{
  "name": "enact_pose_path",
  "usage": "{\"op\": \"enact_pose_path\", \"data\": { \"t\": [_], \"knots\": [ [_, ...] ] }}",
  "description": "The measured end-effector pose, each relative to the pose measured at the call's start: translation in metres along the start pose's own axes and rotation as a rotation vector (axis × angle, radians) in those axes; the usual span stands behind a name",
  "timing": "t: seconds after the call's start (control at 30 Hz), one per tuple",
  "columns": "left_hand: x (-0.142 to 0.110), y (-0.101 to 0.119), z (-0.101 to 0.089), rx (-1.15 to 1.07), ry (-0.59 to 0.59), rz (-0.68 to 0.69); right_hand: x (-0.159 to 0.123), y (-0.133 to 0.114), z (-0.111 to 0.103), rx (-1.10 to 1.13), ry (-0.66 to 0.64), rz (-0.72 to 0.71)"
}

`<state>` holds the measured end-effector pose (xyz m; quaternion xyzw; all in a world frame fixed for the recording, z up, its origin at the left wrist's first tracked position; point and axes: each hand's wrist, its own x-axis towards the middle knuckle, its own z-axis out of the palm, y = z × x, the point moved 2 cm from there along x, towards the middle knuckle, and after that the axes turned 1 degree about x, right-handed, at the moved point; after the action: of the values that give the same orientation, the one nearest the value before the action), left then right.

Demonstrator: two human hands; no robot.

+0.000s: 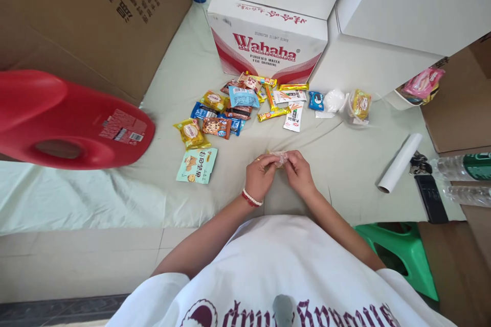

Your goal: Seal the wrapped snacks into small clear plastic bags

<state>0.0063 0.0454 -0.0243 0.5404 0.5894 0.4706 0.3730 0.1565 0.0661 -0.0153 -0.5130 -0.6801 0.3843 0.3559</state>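
Observation:
My left hand (261, 176) and my right hand (299, 173) meet in front of me at the table's middle. Both pinch a small crinkled clear plastic bag (281, 157) between thumbs and fingers. Something yellowish shows at its edges, but my fingers hide most of it. Beyond the hands lies a pile of packaged snacks, among them a light blue packet (244, 96), a brown cookie packet (217, 127) and a yellow stick packet (273, 114). White stick packets (293, 116) lie to their right. A mint green nut pouch (197, 165) rests left of my left hand.
A Wahaha water carton (268, 41) stands behind the snacks. A large red jug (76, 120) lies at left. To the right are a clear tub (359, 108) holding a yellow packet, a white roll (400, 163), keys (420, 163), a black phone (431, 198) and bottles (475, 167).

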Motion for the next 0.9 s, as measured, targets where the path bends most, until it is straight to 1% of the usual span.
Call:
{"op": "enact_pose_path", "data": {
  "t": [0.1, 0.17, 0.23, 0.27, 0.33, 0.37, 0.43, 0.5, 0.53, 0.57, 0.6, 0.63, 0.7, 0.73, 0.77, 0.8, 0.87, 0.9],
  "knots": [
    [0.002, -0.008, 0.004, 0.058, -0.036, 0.059, 0.0, 0.008, -0.001, 0.25, 0.094, 0.176],
    [0.003, -0.013, 0.005, 0.13, -0.07, 0.13, -0.001, 0.013, -0.003, 0.443, 0.17, 0.275],
    [0.001, -0.015, 0.007, 0.275, -0.131, 0.227, -0.002, 0.014, -0.007, 0.56, 0.252, 0.308],
    [0.0, -0.014, 0.009, 0.367, -0.167, 0.275, -0.002, 0.014, -0.01, 0.569, 0.279, 0.302],
    [-0.003, -0.01, 0.014, 0.542, -0.23, 0.353, -0.002, 0.011, -0.013, 0.471, 0.282, 0.25],
    [-0.004, -0.008, 0.016, 0.611, -0.255, 0.387, -0.002, 0.009, -0.014, 0.376, 0.25, 0.201],
    [-0.006, -0.003, 0.019, 0.69, -0.281, 0.442, 0.0, 0.004, -0.011, 0.136, 0.137, 0.063],
    [-0.007, -0.001, 0.018, 0.651, -0.296, 0.476, 0.001, -0.002, -0.005, -0.109, 0.006, -0.074],
    [-0.006, -0.002, 0.015, 0.577, -0.296, 0.471, 0.001, -0.004, -0.002, -0.222, -0.051, -0.12],
    [-0.005, -0.004, 0.01, 0.473, -0.275, 0.439, 0.001, -0.006, 0.001, -0.332, -0.094, -0.147],
    [-0.003, -0.006, 0.004, 0.355, -0.219, 0.378, -0.001, -0.009, 0.005, -0.442, -0.129, -0.16],
    [-0.001, -0.01, -0.003, 0.246, -0.13, 0.29, -0.002, -0.012, 0.008, -0.55, -0.158, -0.167],
    [0.002, -0.016, -0.014, 0.086, 0.069, 0.071, -0.006, -0.019, 0.014, -0.74, -0.201, -0.175],
    [0.003, -0.018, -0.016, 0.03, 0.117, -0.029, -0.008, -0.022, 0.016, -0.812, -0.214, -0.175],
    [0.003, -0.018, -0.016, -0.018, 0.112, -0.106, -0.008, -0.025, 0.019, -0.866, -0.221, -0.169],
    [0.002, -0.017, -0.014, -0.062, 0.068, -0.155, -0.007, -0.027, 0.022, -0.907, -0.22, -0.157],
    [0.0, -0.011, -0.007, -0.128, -0.027, -0.185, -0.002, -0.03, 0.026, -0.965, -0.209, -0.129],
    [-0.001, -0.007, -0.005, -0.14, -0.036, -0.179, 0.002, -0.031, 0.027, -0.986, -0.205, -0.118]
  ]
}}
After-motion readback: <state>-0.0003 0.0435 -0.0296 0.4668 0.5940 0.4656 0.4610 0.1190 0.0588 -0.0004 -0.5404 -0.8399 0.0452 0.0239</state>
